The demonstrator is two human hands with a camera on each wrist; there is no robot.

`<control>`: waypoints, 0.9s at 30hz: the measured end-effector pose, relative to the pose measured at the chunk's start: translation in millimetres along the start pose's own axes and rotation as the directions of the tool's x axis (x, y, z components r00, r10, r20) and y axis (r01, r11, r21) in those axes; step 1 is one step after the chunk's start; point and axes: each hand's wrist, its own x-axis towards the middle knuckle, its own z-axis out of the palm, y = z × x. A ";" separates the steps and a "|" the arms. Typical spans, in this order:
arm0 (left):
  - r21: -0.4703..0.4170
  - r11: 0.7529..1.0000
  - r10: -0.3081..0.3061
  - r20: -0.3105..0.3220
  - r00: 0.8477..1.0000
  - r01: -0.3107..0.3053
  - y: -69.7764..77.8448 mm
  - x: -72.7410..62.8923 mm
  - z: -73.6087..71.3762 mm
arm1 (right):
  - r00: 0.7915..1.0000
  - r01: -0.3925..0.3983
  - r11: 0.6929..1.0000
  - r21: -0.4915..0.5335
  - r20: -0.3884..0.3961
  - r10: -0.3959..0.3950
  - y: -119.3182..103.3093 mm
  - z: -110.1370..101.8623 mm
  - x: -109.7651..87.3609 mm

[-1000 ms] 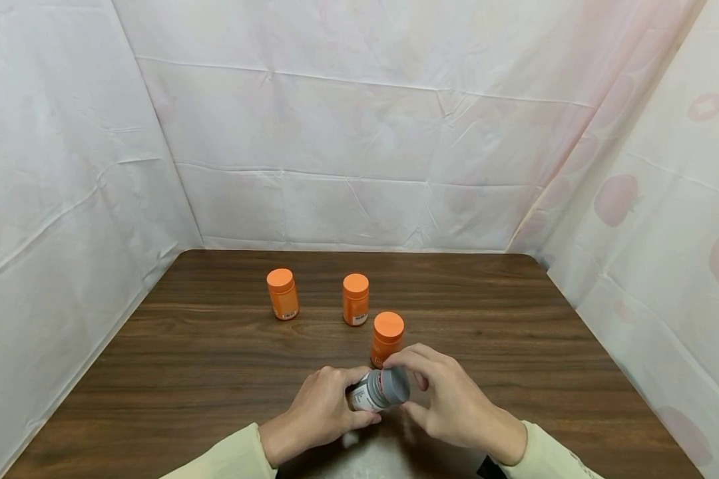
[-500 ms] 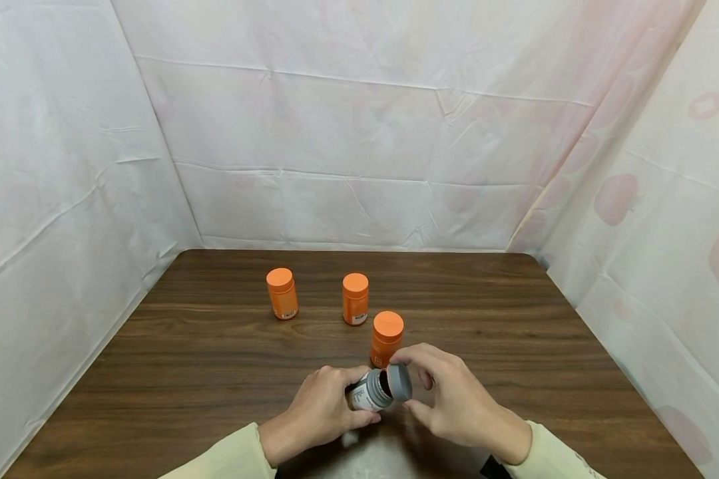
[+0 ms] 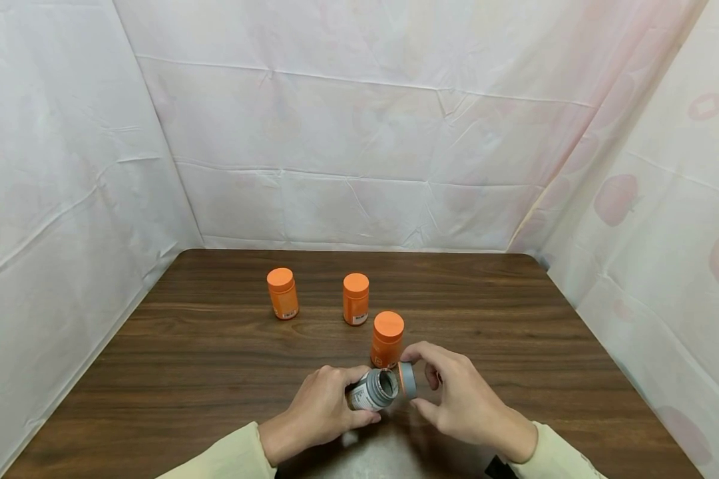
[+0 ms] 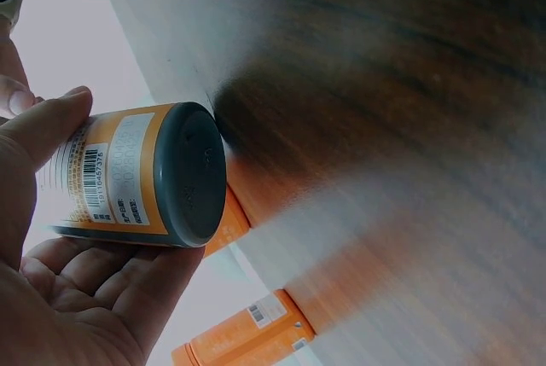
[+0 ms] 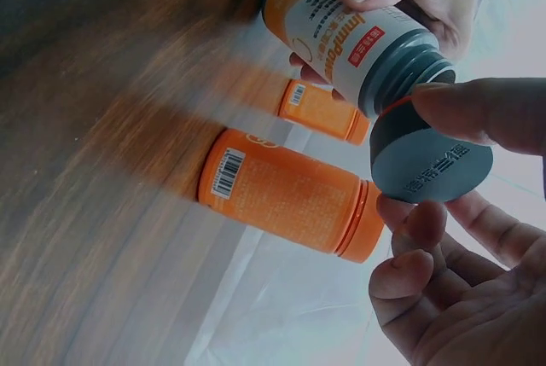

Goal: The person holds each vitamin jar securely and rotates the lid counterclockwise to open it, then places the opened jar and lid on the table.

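Observation:
My left hand [image 3: 320, 406] grips a grey pill bottle [image 3: 367, 394] with a white and orange label, tilted so its uncovered mouth points right. In the left wrist view the dark base of the bottle [image 4: 128, 174] and a barcode show. Between thumb and fingers, my right hand [image 3: 464, 399] pinches the grey cap [image 3: 409, 380], held off the mouth and a small way to its right. The right wrist view shows raised lettering on top of the cap [image 5: 431, 161]. Just behind the two hands stands an orange bottle [image 3: 387, 340] with its lid on.
Two more orange lidded bottles stand farther back, one at the middle [image 3: 356, 301] and one to the left [image 3: 283, 295]. All rest on a dark wood table [image 3: 216, 359]. Pale sheeting [image 3: 359, 133] surrounds the table at the back and sides.
The cap has come off the grey bottle. My right hand has drawn it slightly right and turned it, so its orange inner rim shows. My left hand has stayed in place.

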 end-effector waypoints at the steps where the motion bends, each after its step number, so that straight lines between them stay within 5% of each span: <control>1: 0.001 1.000 0.000 0.000 1.000 0.000 0.0 0.0 0.0 | 1.000 -0.005 1.000 -0.002 0.002 0.005 0.8 -0.3 -0.5; 27: -0.023 1.000 0.004 0.014 1.000 -0.003 -0.2 1.1 -0.8 | 0.999 -0.051 0.998 0.023 0.009 0.051 13.4 -1.8 -7.9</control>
